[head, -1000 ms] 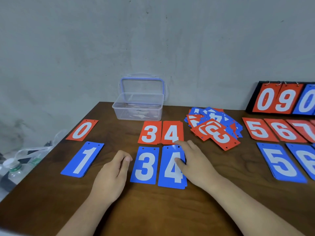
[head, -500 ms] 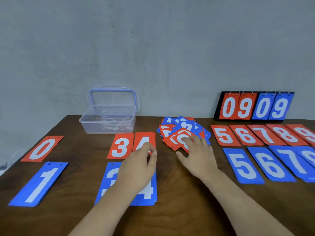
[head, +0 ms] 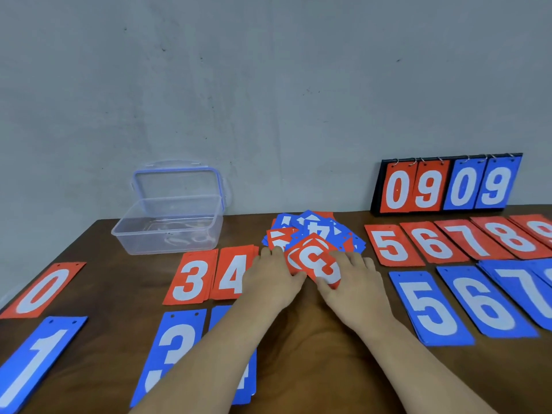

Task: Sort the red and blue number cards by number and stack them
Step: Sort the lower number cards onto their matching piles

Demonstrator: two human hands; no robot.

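Card (head: 318, 262), a red 3, is lying eleven-to-five o'clock.
Right hand (head: 355, 283) is pinching it; left hand (head: 273, 279), loosely curled, is touching its edge.

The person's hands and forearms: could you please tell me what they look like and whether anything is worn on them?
The left hand and right hand are bare: no gloves, rings, watch or bracelet show. The left forearm and right forearm are uncovered too, with no sleeve in view down to the frame's lower edge.
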